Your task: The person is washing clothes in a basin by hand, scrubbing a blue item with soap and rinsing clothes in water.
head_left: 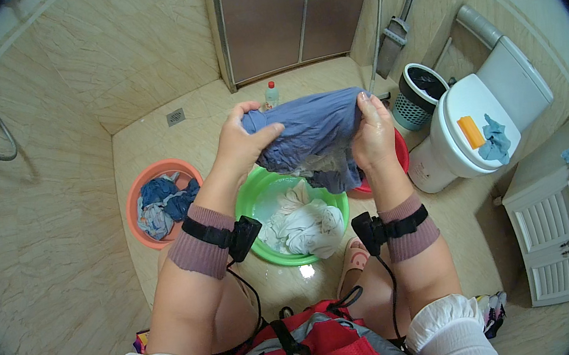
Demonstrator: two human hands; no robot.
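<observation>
A wet blue-grey garment is stretched between my two raised hands; its exact kind is unclear. My left hand grips its upper left edge, thumb lying over the fabric. At the opposite end, my right hand pinches the upper right edge, and its skin looks wet. The garment's lower part hangs above a green basin holding cloudy water and white laundry. Partly hidden behind my right hand and the garment is a red basin. On the left, an orange-pink basin contains blue and pale clothes.
A red-capped bottle stands beyond the garment. To the right are a bin and a toilet, its lid carrying an orange block and a blue cloth. A dustpan leans behind; a white cabinet stands lower right.
</observation>
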